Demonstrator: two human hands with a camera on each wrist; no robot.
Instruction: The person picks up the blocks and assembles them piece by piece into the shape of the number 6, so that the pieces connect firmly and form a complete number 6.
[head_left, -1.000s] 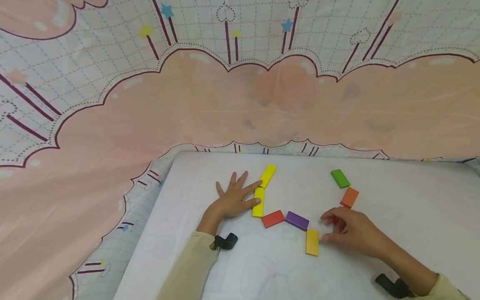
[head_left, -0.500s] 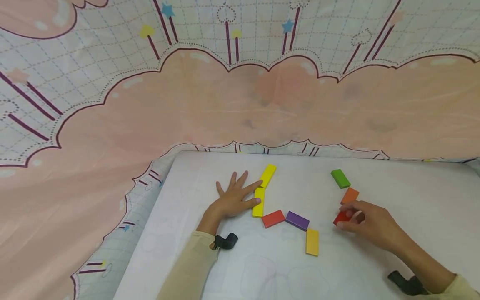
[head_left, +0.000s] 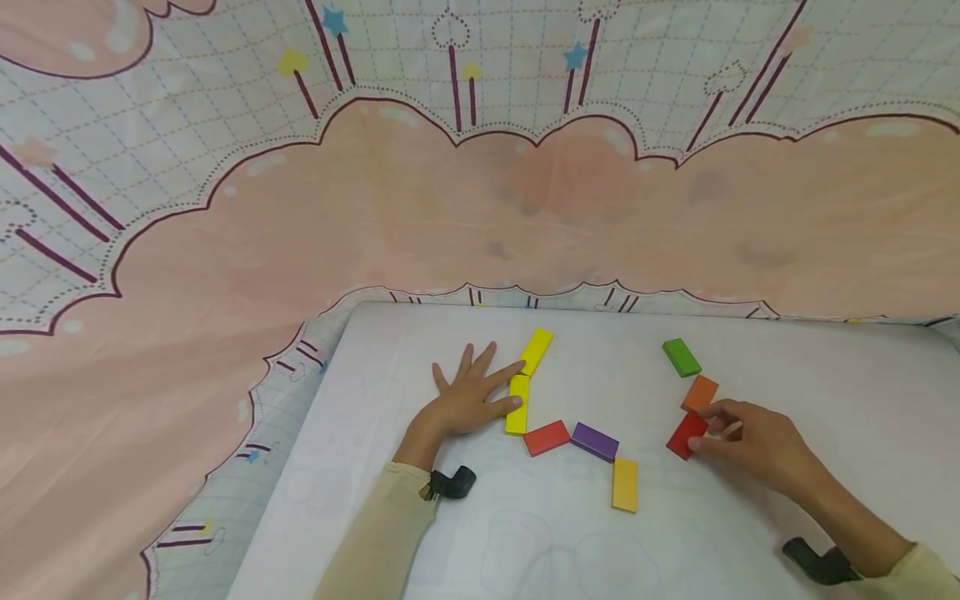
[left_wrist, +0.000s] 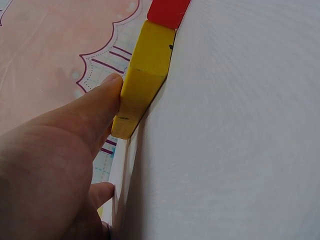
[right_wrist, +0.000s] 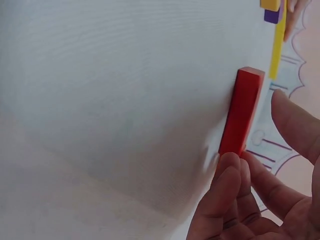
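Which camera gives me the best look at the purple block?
The head view: the purple block lies there with its whole top in sight. The right wrist view shows only a small part near the top edge; the left wrist view doesn't show it.

Left fingers (head_left: 502, 377) touch 2 yellow blocks (head_left: 537, 348); right fingers (head_left: 727, 409) touch 1 red block (head_left: 684, 437).

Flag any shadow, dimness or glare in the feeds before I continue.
Head view: brightest, soft shadow near the right hand; left wrist view: dimmer, dark shadow beside the left hand, yellow block clear; right wrist view: dim too, broad soft shadow left of the red block. No strong glare anywhere.
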